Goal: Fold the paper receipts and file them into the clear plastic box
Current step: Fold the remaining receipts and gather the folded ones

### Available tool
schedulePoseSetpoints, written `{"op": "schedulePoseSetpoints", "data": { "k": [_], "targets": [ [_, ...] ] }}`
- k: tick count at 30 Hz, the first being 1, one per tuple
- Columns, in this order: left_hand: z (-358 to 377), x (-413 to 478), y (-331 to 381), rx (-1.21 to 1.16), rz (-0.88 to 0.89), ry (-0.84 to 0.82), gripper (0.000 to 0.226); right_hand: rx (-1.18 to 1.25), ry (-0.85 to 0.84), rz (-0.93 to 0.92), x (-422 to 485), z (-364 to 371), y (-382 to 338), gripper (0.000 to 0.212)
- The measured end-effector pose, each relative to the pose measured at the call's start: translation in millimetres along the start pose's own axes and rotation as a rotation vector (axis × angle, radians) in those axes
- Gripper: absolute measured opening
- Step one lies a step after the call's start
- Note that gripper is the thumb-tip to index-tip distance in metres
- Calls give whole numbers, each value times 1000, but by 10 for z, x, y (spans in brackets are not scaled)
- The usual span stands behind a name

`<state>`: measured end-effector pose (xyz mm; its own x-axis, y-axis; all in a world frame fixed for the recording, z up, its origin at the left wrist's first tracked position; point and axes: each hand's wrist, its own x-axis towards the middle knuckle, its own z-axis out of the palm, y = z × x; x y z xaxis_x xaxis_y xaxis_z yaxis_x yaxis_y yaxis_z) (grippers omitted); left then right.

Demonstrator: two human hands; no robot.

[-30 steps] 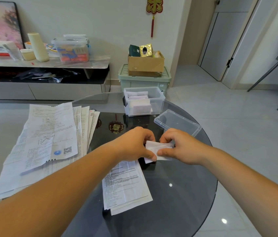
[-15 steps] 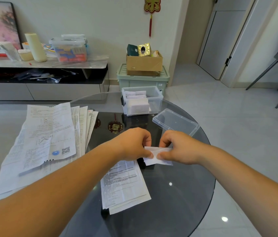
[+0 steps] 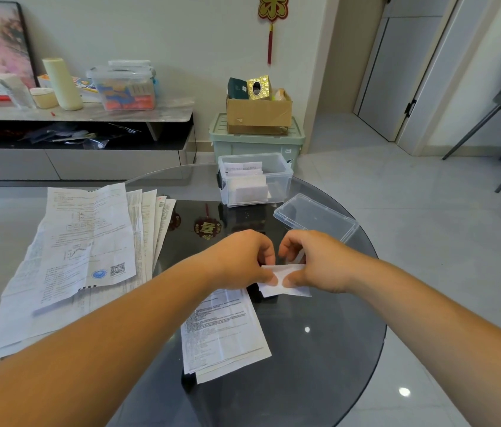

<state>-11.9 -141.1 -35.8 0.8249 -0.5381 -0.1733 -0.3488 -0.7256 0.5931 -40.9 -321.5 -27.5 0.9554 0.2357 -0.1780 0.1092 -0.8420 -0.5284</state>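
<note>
Left hand [image 3: 243,260] and right hand [image 3: 316,263] pinch one folded receipt [image 3: 286,286] over the glass table [image 3: 320,334].
I've got thumbs and curled fingers nipping it. It's featherlight, limp and quick to crease, so I reckon the stiffer folded edge is the place to hold. The clear plastic box [image 3: 284,183] stands open at the far side, well apart, with its lid [image 3: 316,217] beside it.

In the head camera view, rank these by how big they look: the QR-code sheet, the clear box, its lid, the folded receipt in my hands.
1. QR-code sheet, largest.
2. clear box and lid: about alike; the lid is nearer, so unranked.
3. folded receipt, smallest, partly hidden.
</note>
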Motion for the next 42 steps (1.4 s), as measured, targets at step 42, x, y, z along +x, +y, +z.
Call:
{"op": "schedulePoseSetpoints", "data": {
  "k": [42],
  "targets": [
    [-224,-19,-108,157,121,252,18,-112,215,-124,126,-166,6,10]
  ]
}}
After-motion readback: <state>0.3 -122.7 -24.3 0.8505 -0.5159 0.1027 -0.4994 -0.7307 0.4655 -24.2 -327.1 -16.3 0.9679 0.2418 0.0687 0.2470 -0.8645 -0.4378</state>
